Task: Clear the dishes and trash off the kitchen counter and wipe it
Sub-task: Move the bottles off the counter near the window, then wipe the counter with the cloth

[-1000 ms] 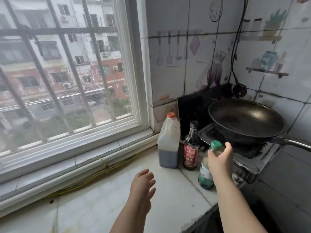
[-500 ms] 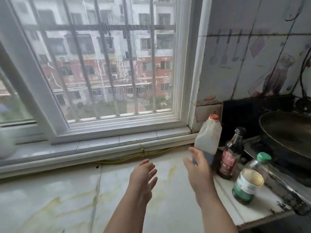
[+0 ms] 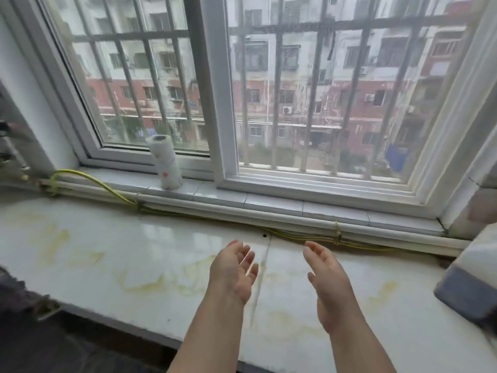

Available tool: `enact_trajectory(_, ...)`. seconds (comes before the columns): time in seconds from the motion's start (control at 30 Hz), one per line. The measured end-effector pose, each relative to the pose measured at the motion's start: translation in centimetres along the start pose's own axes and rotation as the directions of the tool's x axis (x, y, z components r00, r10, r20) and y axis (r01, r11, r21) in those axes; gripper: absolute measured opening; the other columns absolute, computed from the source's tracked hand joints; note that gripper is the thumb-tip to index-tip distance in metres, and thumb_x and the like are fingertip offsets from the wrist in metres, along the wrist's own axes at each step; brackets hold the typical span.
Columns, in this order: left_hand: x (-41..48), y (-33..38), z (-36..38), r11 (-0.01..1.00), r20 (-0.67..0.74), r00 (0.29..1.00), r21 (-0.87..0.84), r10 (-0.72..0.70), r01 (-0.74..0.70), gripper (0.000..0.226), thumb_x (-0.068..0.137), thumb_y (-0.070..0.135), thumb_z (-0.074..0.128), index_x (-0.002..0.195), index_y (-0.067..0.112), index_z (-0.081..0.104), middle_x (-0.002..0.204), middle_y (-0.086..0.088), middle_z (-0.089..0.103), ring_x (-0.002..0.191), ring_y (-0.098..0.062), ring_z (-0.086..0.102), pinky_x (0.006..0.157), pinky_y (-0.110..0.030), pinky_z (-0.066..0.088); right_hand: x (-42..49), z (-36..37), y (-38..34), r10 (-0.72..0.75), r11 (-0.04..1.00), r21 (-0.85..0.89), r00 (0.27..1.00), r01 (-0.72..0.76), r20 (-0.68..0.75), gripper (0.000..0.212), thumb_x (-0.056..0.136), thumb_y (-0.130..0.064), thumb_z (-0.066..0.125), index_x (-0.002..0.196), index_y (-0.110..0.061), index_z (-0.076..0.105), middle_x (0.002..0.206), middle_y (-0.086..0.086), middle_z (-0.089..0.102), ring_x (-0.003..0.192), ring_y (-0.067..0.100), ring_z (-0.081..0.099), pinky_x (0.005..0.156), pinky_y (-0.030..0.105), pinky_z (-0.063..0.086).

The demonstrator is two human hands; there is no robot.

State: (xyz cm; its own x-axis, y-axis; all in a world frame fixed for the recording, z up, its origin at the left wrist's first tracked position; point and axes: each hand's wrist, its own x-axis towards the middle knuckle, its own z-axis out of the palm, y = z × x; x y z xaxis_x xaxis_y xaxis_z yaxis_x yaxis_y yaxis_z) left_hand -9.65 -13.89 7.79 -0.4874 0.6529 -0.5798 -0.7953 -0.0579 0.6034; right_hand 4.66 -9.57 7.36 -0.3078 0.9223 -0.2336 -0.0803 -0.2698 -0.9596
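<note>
The worktop is a pale, glossy slab running under the window, marked with yellowish stains across most of its surface and a thin seam down the middle. Both hands are held out over its middle, near each other but apart, palms turned toward one another. The left hand has its fingers loose and slightly spread and holds nothing. The right hand is likewise relaxed, fingers gently bent, and holds nothing.

At the right edge of the worktop stands a blurred white container with a dark lower part. Along the back of the worktop runs a yellow cable, tied to a white pipe below the window sill. On the sill stands an upright roll of paper towel against the frame of the barred window.
</note>
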Motion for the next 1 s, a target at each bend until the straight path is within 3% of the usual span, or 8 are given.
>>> enact_trajectory(0.17,-0.6,5.5,-4.9,0.995,-0.023,0.998,-0.079,0.066,-0.067,0.036,0.097,0.020,0.049,0.131,0.007,0.052,0.101,-0.005,0.057,0.087,-0.015,0.056,0.072,-0.030,0.044,-0.9,6.6,0.2,-0.005,1.000,-0.008,0.998,0.006,0.064,0.024,0.097,-0.020,0.051,0.121,-0.020,0.055,0.129,-0.004,0.054,0.118,0.011,0.047,0.104,0.032,0.033)
enact_trajectory(0.4,-1.3,13.8,-14.2,0.976,-0.100,0.988,-0.171,0.117,-0.133,0.035,0.097,0.021,0.050,0.127,0.004,0.052,0.124,-0.009,0.055,0.099,-0.019,0.056,0.080,-0.033,0.045,-3.8,18.2,1.7,0.026,0.998,-0.069,0.979,-0.012,0.201,0.018,0.097,-0.020,0.052,0.114,-0.021,0.055,0.120,-0.006,0.056,0.114,0.012,0.048,0.105,0.034,0.034)
enact_trajectory(0.63,-2.2,21.7,-23.6,0.945,-0.173,0.967,-0.237,0.188,-0.226,0.033,0.098,0.020,0.048,0.127,0.006,0.052,0.108,-0.005,0.056,0.094,-0.017,0.055,0.080,-0.032,0.042,-6.4,29.5,4.3,0.032,0.994,-0.105,0.950,0.001,0.311,0.020,0.097,-0.021,0.052,0.116,-0.021,0.055,0.123,-0.006,0.055,0.113,0.011,0.048,0.106,0.034,0.034)
enact_trajectory(0.8,-3.5,26.3,-29.7,0.916,-0.254,0.939,-0.268,0.233,-0.299,0.018,0.098,0.019,0.048,0.109,0.007,0.055,0.108,-0.005,0.056,0.101,-0.019,0.054,0.084,-0.033,0.040,-8.5,36.6,6.1,0.078,0.986,-0.166,0.905,-0.008,0.418,0.020,0.097,-0.024,0.052,0.117,-0.024,0.054,0.125,-0.007,0.053,0.118,0.012,0.045,0.108,0.037,0.034)
enact_trajectory(1.0,-4.5,29.7,-35.8,0.865,-0.333,0.903,-0.326,0.272,-0.381,0.022,0.098,0.021,0.048,0.113,0.007,0.056,0.112,-0.006,0.056,0.096,-0.018,0.056,0.082,-0.033,0.042,-9.9,43.4,7.6,0.114,0.979,-0.203,0.835,-0.004,0.538,0.022,0.096,-0.023,0.054,0.118,-0.023,0.055,0.124,-0.008,0.052,0.116,0.011,0.044,0.109,0.036,0.034)
